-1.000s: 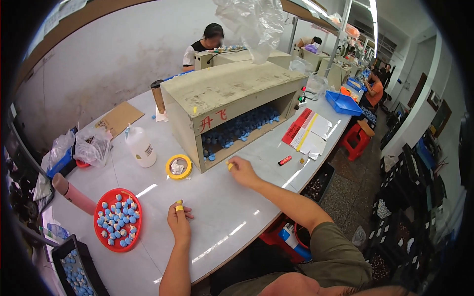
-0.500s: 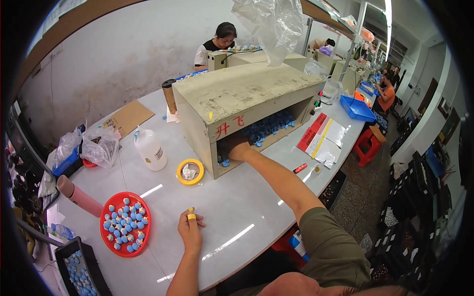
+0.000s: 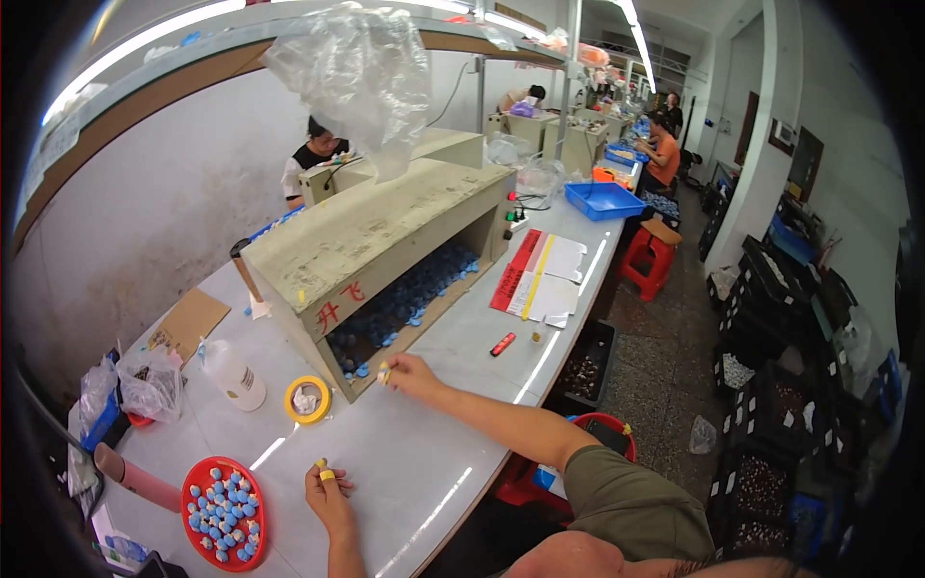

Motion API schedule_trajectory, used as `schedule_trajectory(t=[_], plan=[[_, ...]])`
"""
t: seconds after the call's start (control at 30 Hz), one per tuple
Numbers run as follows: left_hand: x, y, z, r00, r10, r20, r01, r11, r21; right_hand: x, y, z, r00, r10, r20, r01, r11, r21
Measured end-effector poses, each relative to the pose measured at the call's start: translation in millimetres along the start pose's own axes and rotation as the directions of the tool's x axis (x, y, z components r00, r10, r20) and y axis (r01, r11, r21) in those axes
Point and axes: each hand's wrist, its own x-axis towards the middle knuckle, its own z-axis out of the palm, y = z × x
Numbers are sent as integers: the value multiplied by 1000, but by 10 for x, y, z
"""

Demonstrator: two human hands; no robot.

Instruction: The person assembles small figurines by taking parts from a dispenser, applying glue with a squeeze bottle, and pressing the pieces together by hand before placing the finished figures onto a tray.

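My right hand (image 3: 412, 377) is just outside the front opening of a beige metal box (image 3: 385, 226), over the tabletop. Its fingers are pinched together, with yellow wrapping at the tips; whatever they hold is too small to make out. Inside the box lie many small blue pieces (image 3: 421, 292), some near the front lip. My left hand (image 3: 330, 496) is low over the white table, its fingers loosely bent and apart, yellow bands on them, and nothing visible in it. Left of it stands a red round tray (image 3: 196, 559) of small blue-and-cream pieces (image 3: 224, 511).
A yellow tape roll (image 3: 308, 400), a white bottle (image 3: 231, 374) and a pink flask (image 3: 138, 479) stand on the left. Right of the box are a red-and-white card (image 3: 540, 276), a red marker (image 3: 502, 344) and a blue tray (image 3: 604, 201). A plastic bag (image 3: 352, 82) hangs above; co-workers sit beyond.
My right hand has come out of the box, its fingers now pinched together. My left hand stays low over the table. The whole view has shifted, turning toward the right.
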Motion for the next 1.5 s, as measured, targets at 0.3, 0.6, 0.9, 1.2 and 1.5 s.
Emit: schedule_trajectory(t=[0.3,0.6,0.9,1.2,1.5], plan=[[-18,-193,22,889,110,445,-137,990,28,-1157,-371,544,808,173,563,-299,944,140],[-190,95,76,895,36,445,-4,997,-71,-1201,-312,618,809,134,572,-328,911,251],[-80,75,-10,951,-190,244,239,953,-187,-1293,-121,729,892,18,451,-132,966,222],[-79,19,-8,910,-268,316,336,924,-181,-1414,-154,781,930,-212,299,233,972,-36],[-121,133,27,898,-276,343,334,935,-121,-1401,-158,783,943,-196,268,215,976,-40]])
